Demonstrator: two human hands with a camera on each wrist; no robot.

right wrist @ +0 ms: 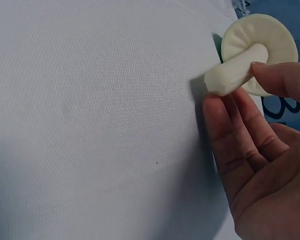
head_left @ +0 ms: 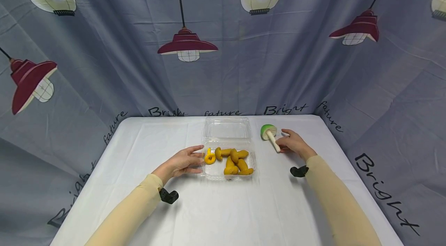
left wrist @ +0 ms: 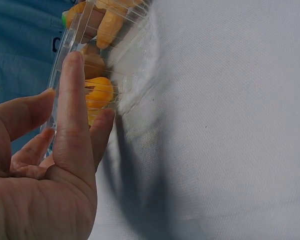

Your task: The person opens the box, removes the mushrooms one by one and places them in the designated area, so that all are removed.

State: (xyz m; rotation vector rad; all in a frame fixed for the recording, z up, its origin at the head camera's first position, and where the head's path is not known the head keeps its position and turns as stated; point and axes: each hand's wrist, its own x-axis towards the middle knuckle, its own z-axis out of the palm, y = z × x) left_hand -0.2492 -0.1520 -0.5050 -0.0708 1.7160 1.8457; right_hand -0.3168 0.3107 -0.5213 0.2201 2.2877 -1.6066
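Head view: box (head_left: 213, 172) holds yellow mushrooms (head_left: 234, 156); left fingers (head_left: 194, 148) spread, right fingers (head_left: 283, 142) pinching green-capped mushroom (head_left: 268, 131).

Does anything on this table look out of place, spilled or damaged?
Nothing looks spilled or damaged. Only the green-capped mushroom stands out: it is outside the clear container, to its right, its stem between thumb and fingers of the right hand, while the yellow-brown mushrooms lie inside.

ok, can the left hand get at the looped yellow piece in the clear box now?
Likely yes, from above: the clear box is open on top, and the left hand is at its side, near the looped yellow piece.
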